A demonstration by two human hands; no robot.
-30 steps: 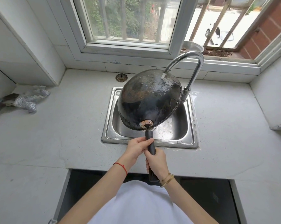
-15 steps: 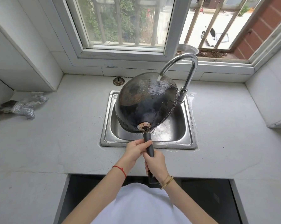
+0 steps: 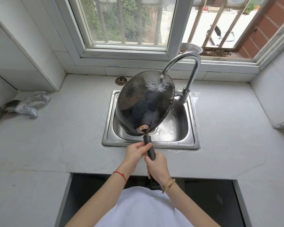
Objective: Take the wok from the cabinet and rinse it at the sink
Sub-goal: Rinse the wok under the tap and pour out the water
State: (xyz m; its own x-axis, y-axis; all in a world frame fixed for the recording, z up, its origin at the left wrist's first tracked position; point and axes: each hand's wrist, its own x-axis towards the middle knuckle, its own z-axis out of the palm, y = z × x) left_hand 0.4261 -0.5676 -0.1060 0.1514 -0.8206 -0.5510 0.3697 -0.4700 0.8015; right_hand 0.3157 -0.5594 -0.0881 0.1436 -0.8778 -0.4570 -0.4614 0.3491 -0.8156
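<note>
A black, blotchy wok (image 3: 144, 104) hangs over the steel sink (image 3: 189, 141), turned bottom-up and tilted so its underside faces me. Water runs from the curved chrome tap (image 3: 191, 72) onto the wok's far upper edge and wets its right side. The wok's dark handle (image 3: 149, 149) points toward me. My left hand (image 3: 137, 153) grips the handle near the wok, and my right hand (image 3: 157, 167) grips it just behind, closer to my body.
A grey worktop (image 3: 64, 136) surrounds the sink. A crumpled silvery cloth (image 3: 30, 104) lies at the far left, and a round metal sink strainer (image 3: 121, 81) sits behind the sink. A metal bowl (image 3: 191, 48) stands on the window ledge. An open dark cabinet space (image 3: 211, 202) lies below the worktop.
The wok has turned a little more onto its side, with its right edge lower, still under the running tap. Both hands keep their grip on the handle.
</note>
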